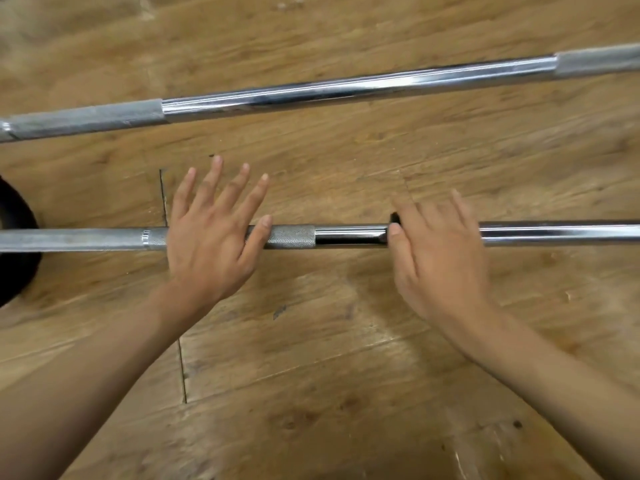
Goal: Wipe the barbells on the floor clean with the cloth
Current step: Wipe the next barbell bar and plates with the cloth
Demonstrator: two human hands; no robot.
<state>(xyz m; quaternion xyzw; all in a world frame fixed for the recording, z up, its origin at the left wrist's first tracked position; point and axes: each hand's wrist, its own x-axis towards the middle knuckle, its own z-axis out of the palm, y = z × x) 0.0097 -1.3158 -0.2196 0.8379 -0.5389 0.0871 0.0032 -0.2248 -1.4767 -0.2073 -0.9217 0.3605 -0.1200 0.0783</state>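
Wood-look brown plank floor [311, 358] fills the whole head view, scuffed in spots. Two long chrome steel barbells with grey knurled grip sections lie on it, well apart: the far barbell [346, 86] runs at a slant across the top, and the near barbell [346, 234] runs straight across the middle. At the left edge there's a round black weight plate [14, 265], and the near bar's end passes over it.

The left hand [207, 240] is wide open with fingers spread. Its palm is laid over the near bar and its thumb lies along the knurling, so it's bracing, not gripping. The right hand [440, 251] is over the smooth chrome further along. Its fingers look mostly straight but they're blurred. A small black scrap [394, 217] pokes out by the thumb, maybe the cloth, but honestly can't tell, nor whether the hand has hold of it.

Looks like the wipe on the near bar is the step in hand. To do it well, the left palm should pin the bar so it doesn't roll. The right should wrap the cloth round the shaft, run long strokes, then roll the bar for the underside. The knurling probably needs extra pressure.
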